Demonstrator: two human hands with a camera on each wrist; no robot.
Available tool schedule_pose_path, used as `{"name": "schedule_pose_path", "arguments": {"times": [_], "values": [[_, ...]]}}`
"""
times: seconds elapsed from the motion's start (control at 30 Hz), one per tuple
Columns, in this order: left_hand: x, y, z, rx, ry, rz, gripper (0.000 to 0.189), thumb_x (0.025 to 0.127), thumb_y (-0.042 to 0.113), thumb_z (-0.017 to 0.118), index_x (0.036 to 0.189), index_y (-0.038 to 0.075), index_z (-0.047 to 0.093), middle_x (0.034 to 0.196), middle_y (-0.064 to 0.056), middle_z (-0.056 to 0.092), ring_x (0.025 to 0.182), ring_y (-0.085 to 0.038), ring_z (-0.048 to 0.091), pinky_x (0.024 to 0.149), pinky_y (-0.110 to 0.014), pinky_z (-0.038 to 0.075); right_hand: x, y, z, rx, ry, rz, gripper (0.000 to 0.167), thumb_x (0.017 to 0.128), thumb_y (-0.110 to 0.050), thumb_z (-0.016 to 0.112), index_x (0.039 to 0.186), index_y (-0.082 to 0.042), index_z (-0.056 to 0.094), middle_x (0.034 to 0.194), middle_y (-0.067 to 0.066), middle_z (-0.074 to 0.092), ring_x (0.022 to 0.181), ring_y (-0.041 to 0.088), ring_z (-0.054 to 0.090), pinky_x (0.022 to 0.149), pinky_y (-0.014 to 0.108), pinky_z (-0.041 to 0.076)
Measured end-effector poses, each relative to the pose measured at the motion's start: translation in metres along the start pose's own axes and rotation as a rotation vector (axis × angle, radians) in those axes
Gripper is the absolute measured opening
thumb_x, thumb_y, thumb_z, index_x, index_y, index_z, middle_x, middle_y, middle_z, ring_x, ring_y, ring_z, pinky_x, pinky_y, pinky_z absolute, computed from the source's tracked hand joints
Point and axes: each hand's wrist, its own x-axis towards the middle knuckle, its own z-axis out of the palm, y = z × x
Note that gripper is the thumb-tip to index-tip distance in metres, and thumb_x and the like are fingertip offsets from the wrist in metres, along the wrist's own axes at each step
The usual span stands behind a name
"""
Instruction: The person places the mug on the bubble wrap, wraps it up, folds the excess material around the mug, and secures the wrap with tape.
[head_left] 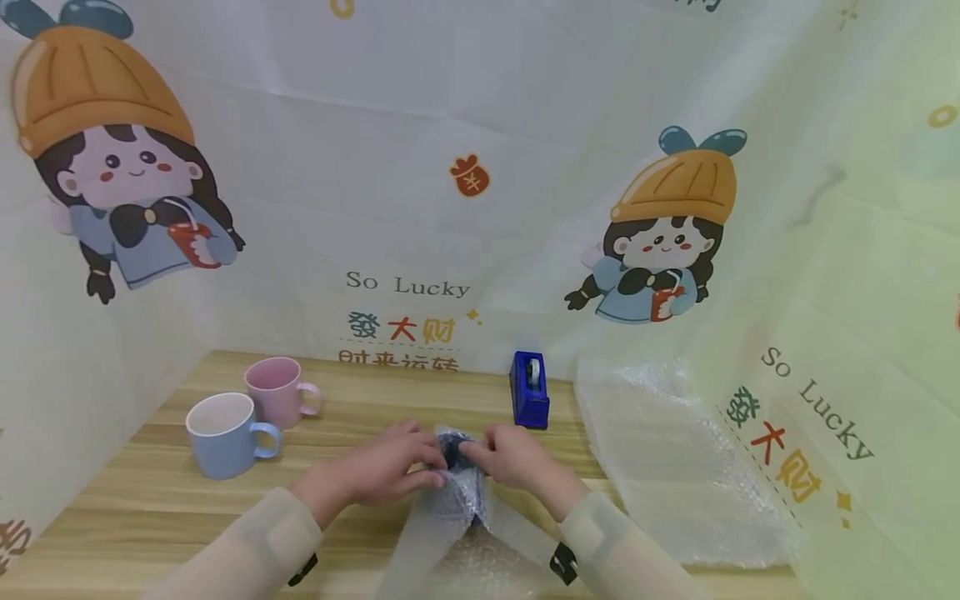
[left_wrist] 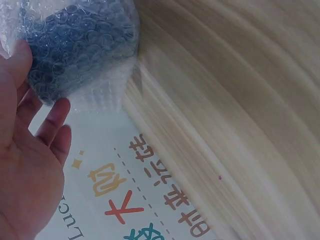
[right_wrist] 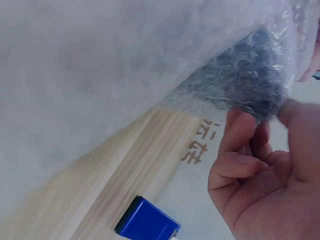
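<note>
A dark blue object (left_wrist: 80,45) stands in bubble wrap (head_left: 453,500) at the front middle of the table, its kind hidden by the layers. My left hand (head_left: 386,462) grips the wrap's upper left side, thumb in front and fingers behind in the left wrist view. From the other side, my right hand (head_left: 513,457) pinches the wrap near the top rim between thumb and fingers. In the head view the bundle's top gapes between both hands, dark inside. Loose flaps of the same wrap (head_left: 487,571) spread toward me.
On the left of the wooden table (head_left: 360,392) stand a light blue mug (head_left: 221,446) and a pink mug (head_left: 276,400). A blue tape dispenser (head_left: 531,404) sits at the back, right of centre. Flat bubble wrap sheets (head_left: 682,467) lie on the right. Printed cloth (head_left: 525,83) encloses the table's back and sides.
</note>
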Motion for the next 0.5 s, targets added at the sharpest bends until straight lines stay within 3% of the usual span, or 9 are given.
{"name": "schedule_pose_path", "arguments": {"times": [0.13,0.23,0.37,0.5], "values": [[0.0000,0.0054,0.0001,0.021,0.033,-0.029,0.024,0.104,0.037,0.073,0.110,0.016,0.084,0.117,0.001,0.071,0.112,-0.020,0.056,0.101,-0.047,0.048,-0.0050,0.0037,-0.0019,-0.011,0.033,-0.054,0.036,0.105,-0.028,0.066,0.073,-0.017,0.053,0.063,-0.009,0.046,0.057,0.009,0.042,0.054,0.024,0.035],[-0.0006,0.0076,0.0008,0.015,0.049,-0.067,0.022,0.102,0.037,0.075,0.107,0.018,0.085,0.134,-0.007,0.065,0.128,-0.030,0.053,0.111,-0.058,0.045,-0.0070,0.0043,-0.0026,-0.024,0.048,-0.078,0.024,0.101,-0.022,0.067,0.079,-0.015,0.059,0.069,-0.009,0.053,0.062,0.008,0.049,0.056,0.023,0.038],[-0.0002,0.0063,0.0027,-0.068,0.041,-0.123,0.016,0.101,0.038,0.078,0.099,0.023,0.082,0.162,-0.017,0.052,0.152,-0.046,0.042,0.124,-0.074,0.033,-0.0067,0.0020,-0.0025,-0.009,0.026,-0.078,0.020,0.105,-0.023,0.066,0.088,-0.013,0.063,0.074,-0.007,0.057,0.065,0.009,0.051,0.057,0.024,0.040],[0.0026,0.0033,0.0048,-0.183,0.015,-0.159,0.017,0.101,0.037,0.078,0.090,0.027,0.073,0.169,-0.021,0.049,0.157,-0.052,0.041,0.126,-0.078,0.028,-0.0045,-0.0018,-0.0031,0.004,0.010,-0.073,0.019,0.108,-0.024,0.067,0.093,-0.012,0.064,0.078,-0.005,0.059,0.067,0.010,0.052,0.057,0.024,0.041]]}}
